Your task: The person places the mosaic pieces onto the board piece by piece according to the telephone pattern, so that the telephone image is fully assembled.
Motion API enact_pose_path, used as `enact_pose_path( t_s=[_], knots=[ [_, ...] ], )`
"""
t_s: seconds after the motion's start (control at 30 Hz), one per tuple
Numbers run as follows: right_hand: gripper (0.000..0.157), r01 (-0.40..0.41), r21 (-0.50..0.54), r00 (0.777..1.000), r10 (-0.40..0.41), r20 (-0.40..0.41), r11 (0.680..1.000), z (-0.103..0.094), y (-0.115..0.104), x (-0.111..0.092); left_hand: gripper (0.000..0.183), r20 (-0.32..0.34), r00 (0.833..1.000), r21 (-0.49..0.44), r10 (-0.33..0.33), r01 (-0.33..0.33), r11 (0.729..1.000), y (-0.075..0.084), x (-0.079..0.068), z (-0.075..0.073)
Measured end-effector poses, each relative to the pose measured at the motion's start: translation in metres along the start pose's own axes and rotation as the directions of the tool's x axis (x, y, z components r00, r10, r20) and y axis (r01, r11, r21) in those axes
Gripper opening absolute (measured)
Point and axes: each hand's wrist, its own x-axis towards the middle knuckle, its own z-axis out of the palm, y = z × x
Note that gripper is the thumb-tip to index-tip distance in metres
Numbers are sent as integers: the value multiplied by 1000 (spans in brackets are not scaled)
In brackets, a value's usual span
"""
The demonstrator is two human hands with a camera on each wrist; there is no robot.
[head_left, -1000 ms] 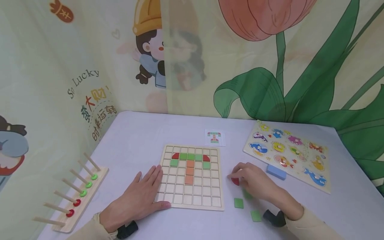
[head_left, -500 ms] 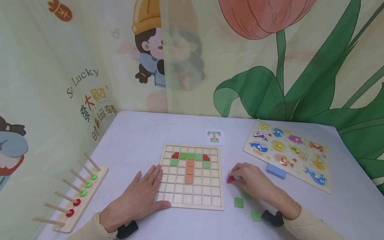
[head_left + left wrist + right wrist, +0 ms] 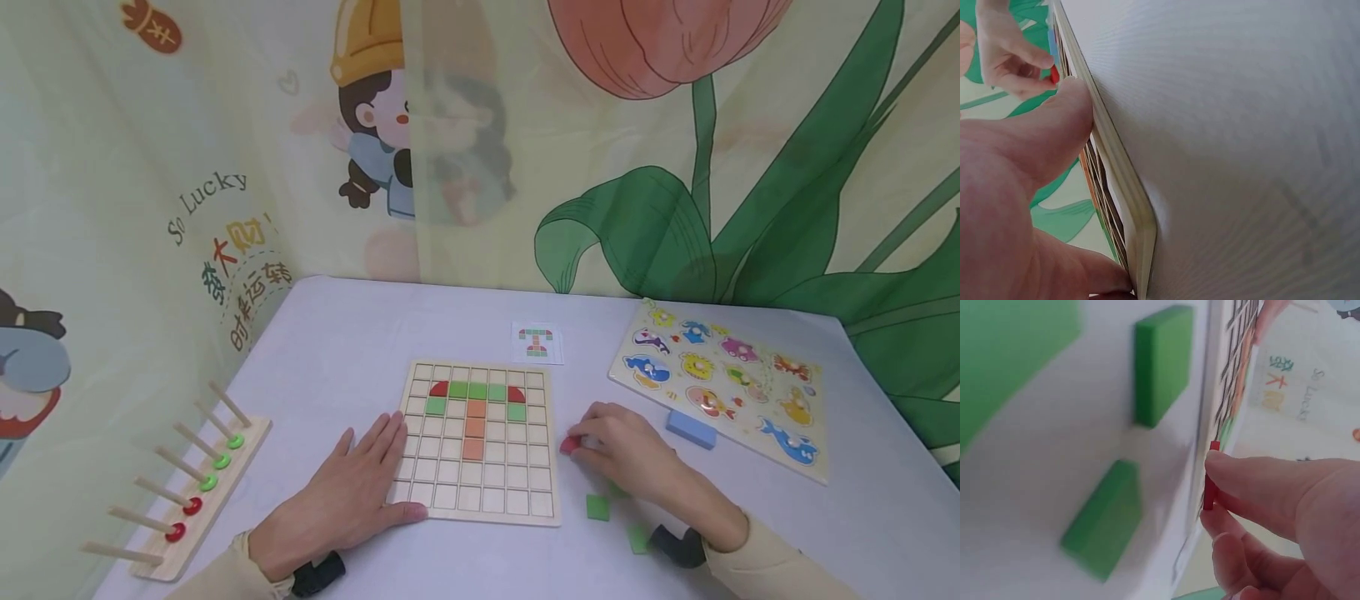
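My right hand (image 3: 633,454) pinches a small red tile (image 3: 570,446) between thumb and fingertips, just off the right edge of the wooden grid board (image 3: 517,477). The right wrist view shows the red tile (image 3: 1210,490) on edge in that grip. My left hand (image 3: 348,492) rests on the board's left side with fingers straight and thumb on its near edge. On the grid, red corner tiles (image 3: 516,394) flank a row of green tiles (image 3: 477,391), and orange tiles (image 3: 474,427) run down the middle. Loose green tiles (image 3: 597,507) lie under and beside my right hand.
A pattern card (image 3: 537,344) lies behind the board. At the right are a blue block (image 3: 691,430) and an animal peg puzzle (image 3: 720,379). A peg rack (image 3: 202,500) with red and green rings stands at the left. A printed curtain (image 3: 465,167) hangs behind the table.
The right hand has brought the red tile up into its fingertips and shifted it slightly left, toward the board. The left hand stays put.
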Motion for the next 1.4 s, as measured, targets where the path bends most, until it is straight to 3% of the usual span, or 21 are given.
enact_pose_path(
  t_s=[0.2,0.47,0.67,1.03,1.4],
  knots=[
    [22,-13,53,1000,12,27,998,4,-23,12,108,-3,1000,6,1,-1,1000,-1,0,1],
    [21,125,103,991,-129,41,987,17,-48,32,109,9,1000,-9,-3,3,1000,0,0,2],
    [18,227,102,972,-232,43,969,27,-62,48,108,7,1000,4,-13,13,1000,1,0,3],
    [20,297,90,949,-304,77,950,32,-81,69,108,10,1000,8,-11,11,1000,2,1,1],
    [18,253,92,958,-262,117,963,42,-95,83,109,2,1000,15,-2,2,1000,-1,0,0]
  ],
)
